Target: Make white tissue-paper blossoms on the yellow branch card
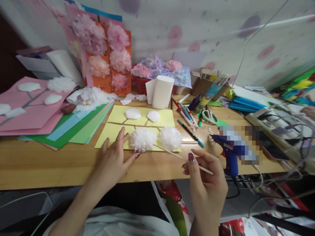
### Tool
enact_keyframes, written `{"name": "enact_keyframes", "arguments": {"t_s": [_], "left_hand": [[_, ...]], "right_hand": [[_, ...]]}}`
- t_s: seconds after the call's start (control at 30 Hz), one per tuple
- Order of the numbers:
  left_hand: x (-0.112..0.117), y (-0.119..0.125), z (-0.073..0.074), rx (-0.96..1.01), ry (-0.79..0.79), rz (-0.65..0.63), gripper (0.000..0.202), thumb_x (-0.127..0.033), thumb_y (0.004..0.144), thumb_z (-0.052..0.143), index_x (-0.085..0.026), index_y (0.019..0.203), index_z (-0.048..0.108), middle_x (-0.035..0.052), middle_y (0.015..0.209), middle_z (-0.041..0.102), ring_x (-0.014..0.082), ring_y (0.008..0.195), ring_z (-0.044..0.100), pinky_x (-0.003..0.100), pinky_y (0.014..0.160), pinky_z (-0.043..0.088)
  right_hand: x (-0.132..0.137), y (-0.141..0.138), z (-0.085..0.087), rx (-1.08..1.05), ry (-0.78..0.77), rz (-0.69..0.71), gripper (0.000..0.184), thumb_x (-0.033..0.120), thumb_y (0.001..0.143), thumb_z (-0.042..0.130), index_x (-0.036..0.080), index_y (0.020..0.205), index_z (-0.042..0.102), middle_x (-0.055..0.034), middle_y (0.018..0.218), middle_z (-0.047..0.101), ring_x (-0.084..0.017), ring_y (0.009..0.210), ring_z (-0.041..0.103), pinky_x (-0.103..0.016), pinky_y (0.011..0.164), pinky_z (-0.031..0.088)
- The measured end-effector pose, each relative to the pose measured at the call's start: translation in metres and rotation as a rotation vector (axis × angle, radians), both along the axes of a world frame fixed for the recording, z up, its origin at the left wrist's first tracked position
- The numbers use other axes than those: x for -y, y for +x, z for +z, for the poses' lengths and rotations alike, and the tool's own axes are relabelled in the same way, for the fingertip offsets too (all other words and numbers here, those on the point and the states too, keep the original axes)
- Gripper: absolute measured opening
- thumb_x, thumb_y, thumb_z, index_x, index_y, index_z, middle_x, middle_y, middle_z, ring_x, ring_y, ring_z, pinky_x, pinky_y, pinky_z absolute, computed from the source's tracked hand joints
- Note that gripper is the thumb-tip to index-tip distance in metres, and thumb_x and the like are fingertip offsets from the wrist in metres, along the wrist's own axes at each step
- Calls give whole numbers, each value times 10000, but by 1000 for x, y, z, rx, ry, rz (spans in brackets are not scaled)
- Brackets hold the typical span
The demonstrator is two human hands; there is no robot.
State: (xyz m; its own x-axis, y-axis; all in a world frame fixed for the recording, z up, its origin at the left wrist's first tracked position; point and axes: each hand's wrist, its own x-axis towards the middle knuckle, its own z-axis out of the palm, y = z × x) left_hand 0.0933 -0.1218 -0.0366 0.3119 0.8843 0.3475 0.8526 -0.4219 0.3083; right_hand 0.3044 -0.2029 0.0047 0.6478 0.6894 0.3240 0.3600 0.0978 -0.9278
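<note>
A yellow sheet of paper (pixel 115 116) lies on the wooden table, with brown branch lines drawn across it. Two flat white paper shapes (pixel 133 113) sit along its top. Two fluffy white paper pompoms rest on its lower part, a left pompom (pixel 143 139) and a right pompom (pixel 170 137). My left hand (pixel 114 154) spreads its fingers over the sheet's lower left edge, beside the left pompom. Between thumb and fingers, my right hand (pixel 205 177) pinches a thin pale stick (pixel 172 153). The stick's far tip reaches the left pompom's right side.
A blue glue gun (pixel 230 150) stands at right, its cord running down past the table edge. Scissors (pixel 209 116), markers (pixel 189 132) and a paper roll (pixel 162 91) lie behind the sheet. Coloured papers (pixel 81 129) and a pink sheet (pixel 31 114) are at left.
</note>
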Motion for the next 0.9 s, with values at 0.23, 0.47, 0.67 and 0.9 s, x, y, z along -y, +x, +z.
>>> {"name": "enact_keyframes", "arguments": {"t_s": [0.23, 0.47, 0.67, 0.9], "left_hand": [[8, 15, 19, 118, 182, -163, 257, -236, 940, 561, -240, 1194, 595, 119, 1341, 613, 306, 1337, 492, 586, 1107, 329], [-4, 48, 28, 130, 262, -139, 126, -187, 888, 634, -272, 875, 726, 60, 1228, 667, 343, 1317, 465, 649, 1096, 225], [-9, 54, 23, 114, 202, -94, 227, -126, 873, 580, -255, 1030, 681, 81, 1250, 659, 348, 1319, 460, 639, 1077, 270], [-9, 52, 24, 178, 233, -102, 263, -91, 876, 519, -243, 1047, 647, 74, 1209, 674, 324, 1293, 482, 594, 1072, 308]], "right_hand": [[-3, -3, 4, 74, 7, 28, 166, 352, 896, 646, 231, 1008, 667, 49, 603, 594, -81, 481, 576, -148, 435, 466], [4, 0, 2, 38, -55, 78, 274, 338, 899, 632, 251, 1157, 600, 36, 697, 626, -108, 579, 633, -178, 492, 509], [6, -3, 2, -31, -48, 88, 355, 354, 889, 636, 233, 1215, 564, 26, 723, 610, -125, 610, 602, -210, 507, 497], [6, -12, 10, -175, -82, 58, 368, 397, 895, 615, 241, 1222, 548, 29, 736, 571, -122, 627, 553, -198, 470, 417]]}}
